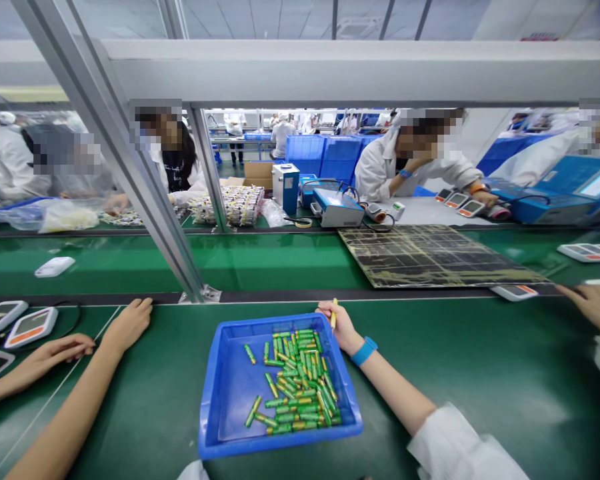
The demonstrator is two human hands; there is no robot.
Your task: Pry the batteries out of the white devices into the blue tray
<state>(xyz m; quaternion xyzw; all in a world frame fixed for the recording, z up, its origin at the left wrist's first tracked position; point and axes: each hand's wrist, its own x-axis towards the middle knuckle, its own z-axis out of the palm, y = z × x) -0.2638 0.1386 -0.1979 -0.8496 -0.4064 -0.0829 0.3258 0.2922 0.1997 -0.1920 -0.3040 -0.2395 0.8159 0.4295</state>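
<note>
My right hand [341, 325], with a blue band at the wrist, is at the far right corner of a blue plastic tray [223, 387]. Its fingers are closed around a slim yellow pen-like stick [335, 313], which points upward. Many green and gold cylindrical batteries [300, 380] lie loose in the tray, mostly toward its right side. My left hand is out of view; a bit of white sleeve [193, 471] shows at the bottom edge. Two bare forearms come in from the left, seemingly a neighbour's, with one hand [130, 323] resting near the belt edge.
White and orange handheld devices [33, 327] lie at the left. A green belt [270, 263] runs behind the table, bearing a dark panel [430, 253] and a white device [55, 267]. A metal post [130, 167] slants down at left. Another person's hand [595, 307] is at right.
</note>
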